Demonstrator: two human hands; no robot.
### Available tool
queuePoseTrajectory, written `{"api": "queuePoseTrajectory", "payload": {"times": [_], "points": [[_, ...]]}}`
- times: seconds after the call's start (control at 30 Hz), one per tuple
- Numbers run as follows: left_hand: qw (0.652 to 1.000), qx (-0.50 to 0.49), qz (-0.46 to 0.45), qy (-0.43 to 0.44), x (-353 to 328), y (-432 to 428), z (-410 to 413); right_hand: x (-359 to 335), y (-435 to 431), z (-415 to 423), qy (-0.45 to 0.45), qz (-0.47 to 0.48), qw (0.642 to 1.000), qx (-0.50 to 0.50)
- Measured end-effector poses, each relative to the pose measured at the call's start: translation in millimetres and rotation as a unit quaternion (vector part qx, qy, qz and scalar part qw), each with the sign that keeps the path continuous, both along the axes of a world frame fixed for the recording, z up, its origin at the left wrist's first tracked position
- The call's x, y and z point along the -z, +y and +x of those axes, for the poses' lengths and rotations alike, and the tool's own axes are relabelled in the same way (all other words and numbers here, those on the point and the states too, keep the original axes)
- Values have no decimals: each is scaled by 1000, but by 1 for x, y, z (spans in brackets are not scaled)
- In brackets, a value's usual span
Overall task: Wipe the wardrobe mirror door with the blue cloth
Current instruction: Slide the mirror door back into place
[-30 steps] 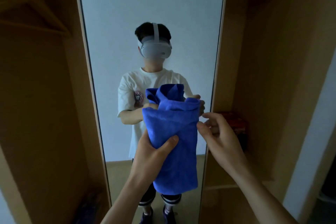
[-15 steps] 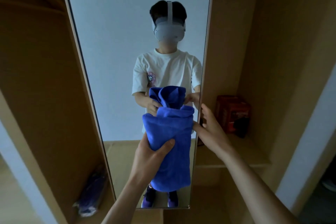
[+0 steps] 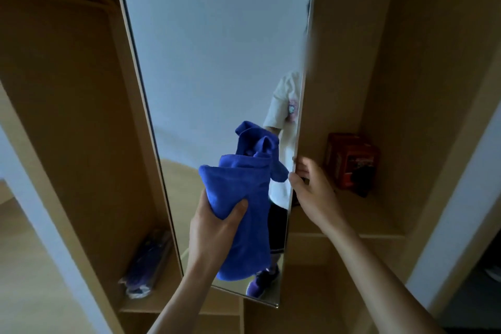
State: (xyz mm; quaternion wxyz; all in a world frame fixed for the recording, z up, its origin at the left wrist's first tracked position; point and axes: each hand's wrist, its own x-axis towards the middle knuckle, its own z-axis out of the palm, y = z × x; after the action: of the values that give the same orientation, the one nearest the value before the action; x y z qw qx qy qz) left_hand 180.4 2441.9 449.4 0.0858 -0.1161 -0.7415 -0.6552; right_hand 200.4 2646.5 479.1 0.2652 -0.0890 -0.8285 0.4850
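1. Door swing: the mirror door (image 3: pixel 217 62) stands angled out from the wardrobe (image 3: pixel 366 76). Wiping pressure could push it round on its hinges unless it is braced at the free edge.
2. Pinch hazard: the right hand (image 3: pixel 311 192) has its fingers behind that free edge. If the door moves toward the wardrobe body, they could be trapped.
3. Smearing: the thumb of the right hand lies at the glass margin and may leave prints.
4. Poor contact: the blue cloth (image 3: pixel 244 211) is bunched, with its lower end hanging loose (a flat pad would cover more glass). It could also slip from the grip.
5. Left hand (image 3: pixel 217 228): clenched round the middle of the blue cloth, holding it before the lower mirror. Contact with the glass cannot be determined.
6. Right hand: pinching the door edge, thumb in front, fingers behind.
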Motion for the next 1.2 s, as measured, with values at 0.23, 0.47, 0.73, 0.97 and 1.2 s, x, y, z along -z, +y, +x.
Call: {"api": "queuePoseTrajectory", "payload": {"times": [0.23,0.47,0.73,0.97,1.2], "points": [[999,-41,14,30,2,-1,16,0,-25,17,43,3,999,17],[996,-78,18,50,5,-14,19,5,-53,28,87,3,996,-20],[993,-98,27,60,6,-24,26,6,-73,26,94,-32,992,-77],[988,-131,-2,76,10,-37,24,6,-95,16,85,-41,987,-131],[987,-138,-19,84,9,-56,8,7,-118,-3,86,-58,983,-153]]}}
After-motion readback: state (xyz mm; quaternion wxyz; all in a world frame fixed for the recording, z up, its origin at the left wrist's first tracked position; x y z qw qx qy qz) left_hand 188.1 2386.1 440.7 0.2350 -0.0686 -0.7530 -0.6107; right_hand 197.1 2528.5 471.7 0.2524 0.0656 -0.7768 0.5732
